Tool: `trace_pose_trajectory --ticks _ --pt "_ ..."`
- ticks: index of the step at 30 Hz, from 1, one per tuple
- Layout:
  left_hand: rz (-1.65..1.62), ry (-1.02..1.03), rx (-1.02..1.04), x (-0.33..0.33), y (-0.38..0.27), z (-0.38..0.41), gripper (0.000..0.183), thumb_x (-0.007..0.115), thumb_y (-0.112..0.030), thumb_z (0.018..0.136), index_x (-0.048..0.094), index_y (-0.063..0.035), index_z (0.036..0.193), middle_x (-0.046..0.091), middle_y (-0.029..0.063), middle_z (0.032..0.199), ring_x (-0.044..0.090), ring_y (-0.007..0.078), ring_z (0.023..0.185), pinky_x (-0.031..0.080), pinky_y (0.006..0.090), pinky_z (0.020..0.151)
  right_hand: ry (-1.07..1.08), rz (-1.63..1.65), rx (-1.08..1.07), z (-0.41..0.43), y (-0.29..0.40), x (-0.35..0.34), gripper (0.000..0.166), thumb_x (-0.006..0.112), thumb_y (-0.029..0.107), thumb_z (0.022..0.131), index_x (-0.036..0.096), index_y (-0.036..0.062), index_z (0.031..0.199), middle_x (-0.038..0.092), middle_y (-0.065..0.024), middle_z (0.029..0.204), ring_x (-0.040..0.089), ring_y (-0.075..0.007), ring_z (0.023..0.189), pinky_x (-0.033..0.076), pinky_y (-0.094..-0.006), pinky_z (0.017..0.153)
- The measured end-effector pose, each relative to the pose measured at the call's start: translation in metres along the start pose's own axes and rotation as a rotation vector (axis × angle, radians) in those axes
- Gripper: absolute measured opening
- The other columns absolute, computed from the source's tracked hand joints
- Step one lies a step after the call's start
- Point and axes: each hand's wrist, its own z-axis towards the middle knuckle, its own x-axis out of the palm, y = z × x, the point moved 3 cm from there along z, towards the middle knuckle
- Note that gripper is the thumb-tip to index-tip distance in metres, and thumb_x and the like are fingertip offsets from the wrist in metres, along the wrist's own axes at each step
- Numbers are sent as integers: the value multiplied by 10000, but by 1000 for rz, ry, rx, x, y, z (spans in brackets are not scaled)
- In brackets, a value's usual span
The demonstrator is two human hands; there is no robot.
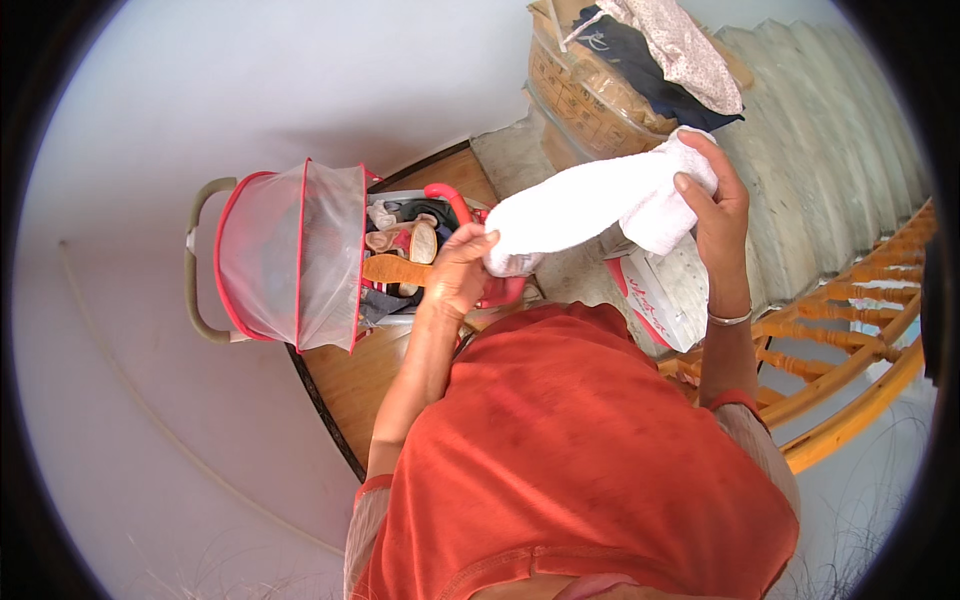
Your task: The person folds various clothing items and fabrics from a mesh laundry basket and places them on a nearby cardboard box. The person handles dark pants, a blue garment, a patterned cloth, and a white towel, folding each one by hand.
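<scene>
A long white terry cloth [577,202], sock-like in shape, stretches between my two hands in front of my red top. My left hand [459,270] pinches its lower left end between thumb and fingers. At the upper right, my right hand [718,199] grips the thicker, folded end, its thumb on the near side. Just beyond my left hand stands a baby stroller [450,196] with a red-trimmed mesh canopy [330,255]. Small garments and an orange-brown insole-shaped piece [394,269] lie inside it. Part of the stroller's load is hidden by my left hand and the canopy.
A taped cardboard box [577,94] stands at the top, with dark clothing [637,64] and a patterned garment [690,56] on it. Below my right hand is a white-and-red box [652,296]. Grey stairs [810,135] and a wooden banister [840,382] lie to the right.
</scene>
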Motion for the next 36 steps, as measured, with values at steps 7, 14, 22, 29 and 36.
trace_pose_trajectory --ticks 7,14,22,29,36 --pt "-44 77 198 11 -60 -26 74 643 -50 877 593 -105 878 688 68 993 641 218 960 492 423 905 -131 379 177 -16 -35 -16 438 652 -23 839 593 42 1268 613 -60 1185 572 -149 1075 432 -298 975" --pt "165 42 317 9 -86 -30 137 631 11 853 559 -89 912 671 80 946 634 197 917 490 363 843 -108 343 204 -21 -42 -15 450 642 -32 838 574 14 1281 614 -71 1167 568 -136 1067 432 -285 962" --pt "1215 39 733 67 -103 -33 555 700 118 717 569 -44 1231 597 95 1113 582 210 1012 473 316 898 28 -506 -57 -9 10 -33 363 637 -36 793 619 26 1150 618 -89 1162 585 -228 1083 422 -320 972" --pt "1308 -34 915 109 -116 7 262 703 51 759 639 -18 1003 595 99 1046 574 190 982 516 306 760 -210 -676 -369 1 34 -68 255 642 17 806 607 16 1058 599 -114 1112 575 -259 1000 424 -332 930" --pt "752 187 666 178 -138 57 232 692 -111 901 531 -30 1047 627 13 897 564 76 798 461 225 716 -299 -151 -75 -2 13 -106 193 592 134 948 583 23 1105 583 2 984 512 -67 883 425 -221 787"
